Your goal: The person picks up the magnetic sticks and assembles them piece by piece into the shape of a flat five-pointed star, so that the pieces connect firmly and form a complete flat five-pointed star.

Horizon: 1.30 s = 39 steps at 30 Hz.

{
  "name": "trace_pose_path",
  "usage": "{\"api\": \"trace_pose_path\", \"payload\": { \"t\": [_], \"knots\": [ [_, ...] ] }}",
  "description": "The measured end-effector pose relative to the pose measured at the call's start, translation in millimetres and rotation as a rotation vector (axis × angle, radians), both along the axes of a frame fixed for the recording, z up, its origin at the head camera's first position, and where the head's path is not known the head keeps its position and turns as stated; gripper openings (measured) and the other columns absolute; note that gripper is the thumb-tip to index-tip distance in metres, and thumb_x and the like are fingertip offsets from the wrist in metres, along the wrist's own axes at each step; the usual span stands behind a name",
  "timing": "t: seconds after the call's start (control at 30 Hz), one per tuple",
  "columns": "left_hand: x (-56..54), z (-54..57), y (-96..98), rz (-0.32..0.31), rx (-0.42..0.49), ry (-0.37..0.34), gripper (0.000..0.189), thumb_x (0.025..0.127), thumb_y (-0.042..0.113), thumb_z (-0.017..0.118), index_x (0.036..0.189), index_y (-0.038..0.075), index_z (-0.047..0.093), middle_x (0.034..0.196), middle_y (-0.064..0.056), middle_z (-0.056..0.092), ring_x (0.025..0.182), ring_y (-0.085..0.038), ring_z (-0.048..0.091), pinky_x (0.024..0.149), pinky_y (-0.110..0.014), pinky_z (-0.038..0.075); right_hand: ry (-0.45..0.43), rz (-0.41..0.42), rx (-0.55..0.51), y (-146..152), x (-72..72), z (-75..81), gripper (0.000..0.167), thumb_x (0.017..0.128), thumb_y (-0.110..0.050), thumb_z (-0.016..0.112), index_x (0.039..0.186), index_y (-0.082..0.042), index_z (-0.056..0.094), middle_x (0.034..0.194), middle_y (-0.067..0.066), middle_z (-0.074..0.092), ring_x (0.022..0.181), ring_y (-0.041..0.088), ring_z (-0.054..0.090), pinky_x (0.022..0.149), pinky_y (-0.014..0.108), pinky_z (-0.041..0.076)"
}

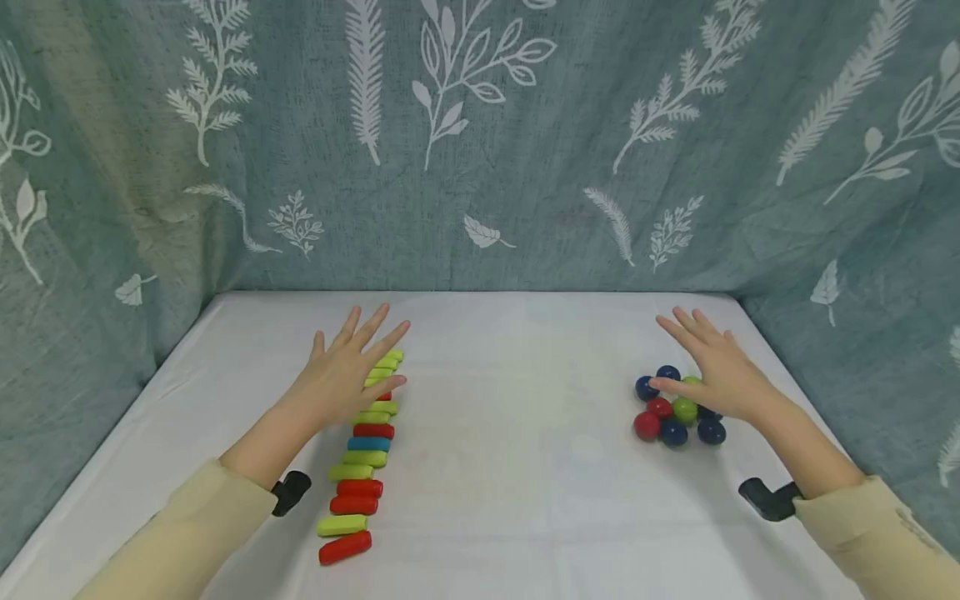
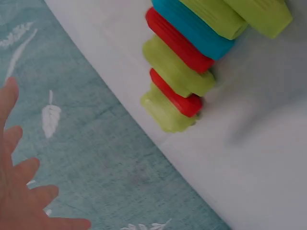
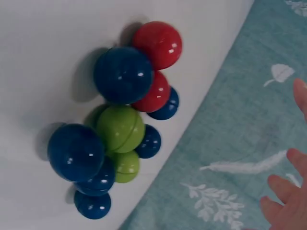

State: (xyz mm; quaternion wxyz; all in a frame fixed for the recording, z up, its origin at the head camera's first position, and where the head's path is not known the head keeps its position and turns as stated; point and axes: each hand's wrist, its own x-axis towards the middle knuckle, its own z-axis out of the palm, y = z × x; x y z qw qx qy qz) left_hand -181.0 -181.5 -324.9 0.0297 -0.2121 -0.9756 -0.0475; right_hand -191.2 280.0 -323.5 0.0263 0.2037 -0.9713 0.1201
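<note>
Fingers (image 1: pixel 390 340) spread wide, my left hand (image 1: pixel 336 385) hovers empty; just beneath, ridged sticks (image 1: pixel 369 444), lime, red and blue, run back toward me, some partly hidden. Likewise splayed and empty, my right hand (image 1: pixel 718 373) overhangs glossy navy, red and green balls (image 1: pixel 684 411), partly covering a few.

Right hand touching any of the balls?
Apart. The right wrist view shows the gap plainly: white table and leaf-patterned curtain lie between the balls and the right hand.
</note>
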Motion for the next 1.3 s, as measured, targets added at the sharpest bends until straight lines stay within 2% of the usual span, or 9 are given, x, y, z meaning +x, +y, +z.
{"api": "trace_pose_path", "payload": {
  "t": [0.23, 0.47, 0.6, 0.7, 0.87, 1.0, 1.17, 1.3],
  "knots": [
    [-23.9, -6.0, -3.7, 0.024, 0.020, -0.042, 0.062, 0.092, 0.037, 0.050, 0.145, 0.018, 0.025, 0.151, -0.013, 0.013, 0.135, -0.041, 0.011, 0.094, -0.070, 0.017, -0.076, -0.041, -0.013, 1.6, -13.0, -11.3, 0.078, 0.084, -0.042, 0.063, 0.142, -0.003, 0.029, 0.144, 0.029, 0.020, 0.131, 0.047, 0.014, 0.098, 0.066, 0.015],
    [-48.3, -13.2, -10.3, 0.057, -0.006, -0.068, 0.053, 0.094, 0.026, 0.052, 0.142, 0.014, 0.034, 0.147, -0.017, 0.023, 0.130, -0.042, 0.024, 0.090, -0.064, 0.032, -0.123, -0.070, -0.014, 6.6, -31.9, -29.2, 0.063, 0.087, -0.028, 0.062, 0.137, 0.001, 0.037, 0.138, 0.031, 0.030, 0.125, 0.047, 0.028, 0.099, 0.059, 0.024],
    [-62.7, -22.1, -11.5, 0.070, 0.024, -0.083, 0.049, 0.093, 0.021, 0.054, 0.139, 0.013, 0.039, 0.144, -0.019, 0.029, 0.125, -0.041, 0.033, 0.089, -0.057, 0.038, -0.158, -0.112, -0.015, 13.7, -38.3, -40.3, 0.055, 0.086, -0.023, 0.063, 0.132, 0.002, 0.044, 0.132, 0.030, 0.040, 0.121, 0.047, 0.035, 0.098, 0.057, 0.027],
    [-70.6, -29.7, -12.9, 0.096, 0.053, -0.123, 0.048, 0.093, 0.019, 0.054, 0.138, 0.012, 0.041, 0.142, -0.020, 0.032, 0.124, -0.041, 0.036, 0.091, -0.053, 0.039, -0.194, -0.138, -0.012, 16.6, -41.4, -46.9, 0.052, 0.085, -0.022, 0.064, 0.128, 0.002, 0.048, 0.126, 0.031, 0.046, 0.116, 0.048, 0.040, 0.094, 0.058, 0.032],
    [-78.1, -40.6, -12.5, 0.137, 0.103, -0.203, 0.043, 0.093, 0.016, 0.053, 0.135, 0.008, 0.045, 0.138, -0.021, 0.038, 0.125, -0.039, 0.035, 0.099, -0.050, 0.032, -0.228, -0.126, -0.012, 18.4, -44.2, -50.5, 0.044, 0.083, -0.017, 0.066, 0.119, 0.006, 0.055, 0.115, 0.032, 0.053, 0.107, 0.047, 0.048, 0.088, 0.057, 0.039],
    [-83.0, -47.8, -9.4, 0.178, 0.110, -0.276, 0.038, 0.094, 0.016, 0.050, 0.132, 0.007, 0.049, 0.133, -0.020, 0.046, 0.122, -0.037, 0.039, 0.098, -0.049, 0.034, -0.243, -0.128, -0.016, 20.1, -47.1, -52.4, 0.038, 0.082, -0.012, 0.066, 0.114, 0.007, 0.058, 0.110, 0.030, 0.057, 0.102, 0.045, 0.052, 0.086, 0.054, 0.041],
    [-85.2, -51.5, -5.0, 0.239, 0.092, -0.354, 0.033, 0.096, 0.016, 0.046, 0.126, 0.007, 0.055, 0.126, -0.019, 0.053, 0.119, -0.035, 0.044, 0.096, -0.047, 0.037, -0.271, -0.162, -0.035, 22.5, -53.4, -55.9, 0.035, 0.081, -0.007, 0.067, 0.111, 0.008, 0.059, 0.110, 0.029, 0.057, 0.098, 0.042, 0.055, 0.083, 0.050, 0.044],
    [-85.1, -52.4, -4.0, 0.270, 0.079, -0.373, 0.032, 0.096, 0.012, 0.045, 0.125, 0.005, 0.056, 0.128, -0.020, 0.050, 0.121, -0.037, 0.041, 0.097, -0.048, 0.035, -0.263, -0.162, -0.043, 20.1, -59.4, -56.8, 0.032, 0.080, -0.005, 0.067, 0.108, 0.009, 0.060, 0.109, 0.029, 0.057, 0.099, 0.043, 0.054, 0.084, 0.051, 0.043]
  ]
}}
